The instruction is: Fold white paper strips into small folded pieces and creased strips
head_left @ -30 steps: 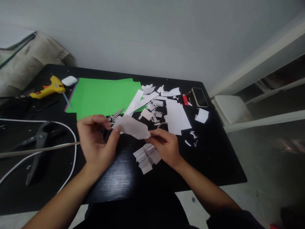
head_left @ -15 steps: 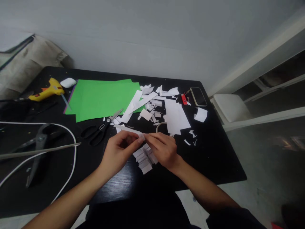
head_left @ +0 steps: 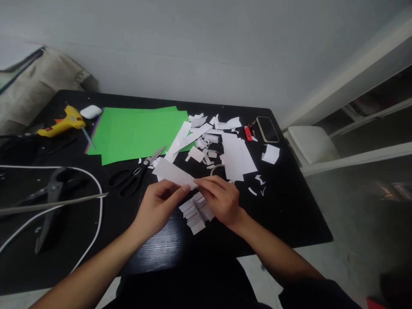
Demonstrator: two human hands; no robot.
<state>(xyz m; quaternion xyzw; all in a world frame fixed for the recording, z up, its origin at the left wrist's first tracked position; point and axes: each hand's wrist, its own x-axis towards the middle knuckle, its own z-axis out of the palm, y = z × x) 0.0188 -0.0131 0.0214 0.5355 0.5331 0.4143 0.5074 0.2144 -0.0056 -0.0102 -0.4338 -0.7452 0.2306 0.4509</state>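
Note:
A strip of white paper [head_left: 174, 172] is held up between my two hands, its broad face tilted toward me. My left hand [head_left: 161, 201] pinches its lower edge between thumb and fingers. At the strip's right end, my right hand [head_left: 220, 198] has its fingers closed on the paper; its fingertips are partly hidden. Below them on the black table lie several small folded white paper pieces [head_left: 195, 213], partly covered by my right hand. Black-handled scissors [head_left: 137, 171] rest to the left of the strip, blades partly over paper scraps.
Green sheets [head_left: 138, 133] lie at the back left, near a yellow glue gun [head_left: 66, 122]. White paper scraps [head_left: 206, 141] and larger white sheets [head_left: 236, 156] spread behind my hands. A phone [head_left: 268, 129] sits back right. A white cable [head_left: 100, 206] loops over the left side beside dark pliers-like tools [head_left: 53, 210].
The paper strip has turned from nearly edge-on to showing its broad face. My left thumb and fingers have shifted slightly along its lower edge; the things on the table stay put.

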